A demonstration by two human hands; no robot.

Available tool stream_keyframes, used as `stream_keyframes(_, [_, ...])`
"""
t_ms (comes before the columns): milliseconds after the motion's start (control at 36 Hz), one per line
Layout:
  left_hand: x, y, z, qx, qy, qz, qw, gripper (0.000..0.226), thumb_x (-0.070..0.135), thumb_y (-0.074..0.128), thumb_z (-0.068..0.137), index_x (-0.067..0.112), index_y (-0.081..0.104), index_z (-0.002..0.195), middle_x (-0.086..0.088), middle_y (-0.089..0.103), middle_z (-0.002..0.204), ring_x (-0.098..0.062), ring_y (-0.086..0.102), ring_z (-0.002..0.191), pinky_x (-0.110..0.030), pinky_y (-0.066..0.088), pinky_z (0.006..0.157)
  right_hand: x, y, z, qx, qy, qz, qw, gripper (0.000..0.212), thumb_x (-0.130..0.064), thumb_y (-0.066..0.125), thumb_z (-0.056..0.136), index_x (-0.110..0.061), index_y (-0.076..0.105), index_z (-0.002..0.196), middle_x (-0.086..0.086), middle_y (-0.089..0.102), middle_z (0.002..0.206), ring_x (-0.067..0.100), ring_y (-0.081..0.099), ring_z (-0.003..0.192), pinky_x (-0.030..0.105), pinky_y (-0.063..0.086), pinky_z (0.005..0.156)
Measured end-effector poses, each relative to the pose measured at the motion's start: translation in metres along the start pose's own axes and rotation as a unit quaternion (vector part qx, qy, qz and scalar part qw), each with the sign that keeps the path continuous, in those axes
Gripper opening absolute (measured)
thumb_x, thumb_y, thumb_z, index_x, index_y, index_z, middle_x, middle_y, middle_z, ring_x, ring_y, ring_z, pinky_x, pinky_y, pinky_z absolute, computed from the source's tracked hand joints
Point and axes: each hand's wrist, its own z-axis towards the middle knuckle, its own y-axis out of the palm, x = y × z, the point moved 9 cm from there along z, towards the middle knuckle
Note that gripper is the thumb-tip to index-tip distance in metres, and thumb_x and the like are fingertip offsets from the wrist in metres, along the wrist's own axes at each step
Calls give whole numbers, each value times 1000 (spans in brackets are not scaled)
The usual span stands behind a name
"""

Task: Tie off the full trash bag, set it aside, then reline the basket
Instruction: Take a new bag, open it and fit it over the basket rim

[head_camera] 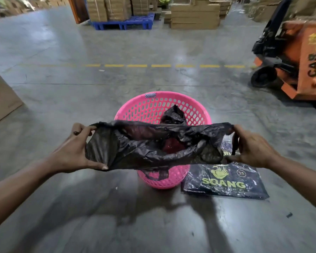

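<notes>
A pink perforated basket [153,106] stands on the concrete floor in front of me. Over its near side I hold a black trash bag [135,147] stretched wide, mouth open, with something dark red visible inside. My left hand [75,148] grips the bag's left edge and my right hand [254,147] grips its right edge. A black bag corner [173,114] pokes up inside the basket behind the stretched mouth. One bag handle [159,173] hangs down over the basket's front wall.
A dark pack of bags printed SOANG [224,181] lies flat on the floor right of the basket. An orange pallet truck [297,57] stands at the right. A cardboard box [0,99] sits at the left edge. Stacked cartons on a blue pallet [124,24] lie far ahead.
</notes>
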Motion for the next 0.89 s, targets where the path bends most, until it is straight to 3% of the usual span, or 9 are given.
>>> stream_keyframes(111, [-6,1,26,-7,-19,1,1000,124,78,87,27,61,26,133,6,33,117,-10,38,104,-26,40,102,14,0,35,-30,31,5,999,66,-51,91,57,-34,46,103,-13,67,75,11,65,63,36,52,63])
stream_keyframes(250, [-25,4,74,-46,-96,-19,994,128,53,96,39,25,38,149,-6,48,117,-22,48,114,-30,42,104,28,10,92,-118,123,110,979,25,-12,73,88,-10,56,106,10,71,88,28,71,64,32,53,58])
stream_keyframes(333, [-33,12,99,-81,-153,-132,976,70,28,87,72,25,54,134,-7,55,120,-24,63,95,-27,51,80,30,8,113,-137,197,181,954,15,-30,56,97,-14,58,100,6,71,87,23,71,64,27,49,57])
stream_keyframes(417, [-29,23,115,-140,-214,-229,939,8,21,63,93,29,66,95,-3,62,94,-14,57,65,-25,44,61,32,9,122,-135,283,263,913,31,-42,49,85,-17,67,82,4,75,73,22,72,62,26,48,62])
stream_keyframes(500, [-33,30,122,-158,-279,-267,908,14,36,61,88,25,63,97,-1,53,95,-14,48,61,-24,43,59,37,22,124,-123,320,281,896,34,-42,50,88,-15,66,77,6,73,67,24,70,62,28,47,64])
stream_keyframes(583, [-36,31,128,-166,-293,-228,914,28,41,61,88,19,69,104,-2,59,102,-21,52,74,-24,46,61,41,33,124,-116,306,249,911,31,-34,60,95,-14,72,76,0,73,68,18,69,61,26,47,62])
stream_keyframes(667, [-39,9,143,-54,-251,-222,941,27,30,70,89,6,74,99,-7,62,92,-23,56,81,-21,44,56,46,21,132,-49,272,200,940,30,-24,68,93,-8,72,68,0,73,58,13,67,56,24,47,58])
stream_keyframes(806, [-31,-59,143,280,-180,-239,912,18,24,65,84,9,73,77,-21,70,94,-25,65,87,-38,52,76,25,-28,146,102,225,239,939,24,-18,65,92,5,68,85,27,75,97,35,72,77,41,54,75])
stream_keyframes(889, [-2,-58,157,246,-105,-133,954,9,24,73,83,18,74,89,-14,65,114,-25,70,93,-35,55,87,-13,-47,159,98,140,219,961,19,-20,70,90,-2,69,84,14,75,86,33,70,81,36,55,72])
